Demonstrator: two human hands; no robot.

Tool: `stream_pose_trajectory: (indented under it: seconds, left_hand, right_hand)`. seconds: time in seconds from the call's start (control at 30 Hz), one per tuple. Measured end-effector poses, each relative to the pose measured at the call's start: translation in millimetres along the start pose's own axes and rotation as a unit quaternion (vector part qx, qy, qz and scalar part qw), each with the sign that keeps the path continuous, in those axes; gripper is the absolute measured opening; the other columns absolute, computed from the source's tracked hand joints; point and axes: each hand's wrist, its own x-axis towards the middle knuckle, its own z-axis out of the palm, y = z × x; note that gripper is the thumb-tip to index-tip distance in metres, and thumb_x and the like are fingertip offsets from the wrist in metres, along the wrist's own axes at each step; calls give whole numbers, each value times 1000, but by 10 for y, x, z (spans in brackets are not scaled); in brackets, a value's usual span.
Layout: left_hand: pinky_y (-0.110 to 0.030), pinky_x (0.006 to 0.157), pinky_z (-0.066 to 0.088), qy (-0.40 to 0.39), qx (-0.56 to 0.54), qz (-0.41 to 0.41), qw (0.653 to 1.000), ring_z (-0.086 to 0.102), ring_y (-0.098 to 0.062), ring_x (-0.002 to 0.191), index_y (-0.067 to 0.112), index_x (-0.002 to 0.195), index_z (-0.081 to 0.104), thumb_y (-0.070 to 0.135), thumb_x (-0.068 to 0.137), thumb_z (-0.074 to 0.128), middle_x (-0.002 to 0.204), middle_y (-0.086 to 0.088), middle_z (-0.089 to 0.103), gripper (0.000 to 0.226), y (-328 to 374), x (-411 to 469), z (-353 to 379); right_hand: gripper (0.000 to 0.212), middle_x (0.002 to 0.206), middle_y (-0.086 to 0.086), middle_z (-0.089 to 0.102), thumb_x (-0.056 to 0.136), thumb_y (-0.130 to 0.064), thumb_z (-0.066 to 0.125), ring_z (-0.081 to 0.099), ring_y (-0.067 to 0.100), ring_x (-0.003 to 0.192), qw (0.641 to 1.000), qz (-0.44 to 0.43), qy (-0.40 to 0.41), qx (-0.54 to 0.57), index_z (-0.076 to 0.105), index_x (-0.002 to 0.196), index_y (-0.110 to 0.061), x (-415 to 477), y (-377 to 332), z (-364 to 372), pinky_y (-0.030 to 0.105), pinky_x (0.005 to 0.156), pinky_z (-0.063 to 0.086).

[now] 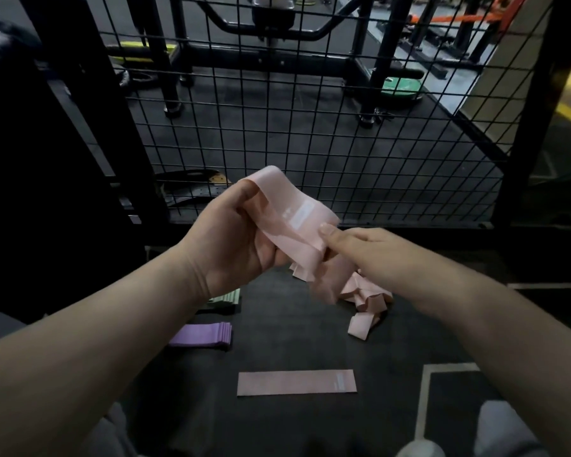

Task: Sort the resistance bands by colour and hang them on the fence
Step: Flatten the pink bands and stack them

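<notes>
I have a pink band (287, 209) up in front of me, clear of the floor. My left hand (238, 232) is curled round one end of its loop, and my right hand (370, 245) pinches the near edge between thumb and fingers. That side is blurred, so I can't be sure how firm the pinch is.

Below it lie a loose pink heap (366, 298), one flat pink band (296, 382), a purple stack (205, 336) and a green stack (226, 300) half hidden by my left wrist. I see nothing hanging on the fence (310, 110) yet.

The main risk, I judge, is the trailing end. It hangs just over the heap and could drag a tangled band up with it. If the pinch is weak, the band could spring out of it and fall back into the heap. A wide swing of my left arm could knock the purple and green stacks together and mix the colours.
</notes>
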Motion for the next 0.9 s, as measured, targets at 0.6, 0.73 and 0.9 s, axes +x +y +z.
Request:
stream_pose_trajectory:
  seconds: [0.6, 0.73, 0.9]
  left_hand:
    - [-19, 49, 42, 179, 399, 4, 899, 60, -20, 83, 11, 116, 57, -20, 78, 38, 111, -16, 62, 53, -153, 130, -125]
    - [-11, 63, 48, 114, 386, 45, 914, 53, -3, 116, 18, 129, 57, -19, 77, 43, 135, 3, 56, 65, -175, 118, -86]
    - [-12, 87, 47, -23, 333, 91, 938, 46, -5, 134, 14, 139, 50, -11, 74, 55, 143, 2, 55, 70, -230, 77, -27]
  right_hand:
    - [29, 89, 13, 65, 96, -25, 45, 62, 14, 74, 978, -66, 149, -128, 63, 90, -2, 85, -64, -258, 45, 75, 55]
    - [38, 91, -9, 48, 94, -42, 33, 49, 2, 79, 921, -188, 96, -326, 50, 68, -21, 22, -109, -249, 23, 63, 34]
    - [33, 81, -10, 53, 90, -53, 37, 53, 3, 73, 865, -256, 47, -429, 57, 79, -30, 18, -125, -254, 30, 63, 43]
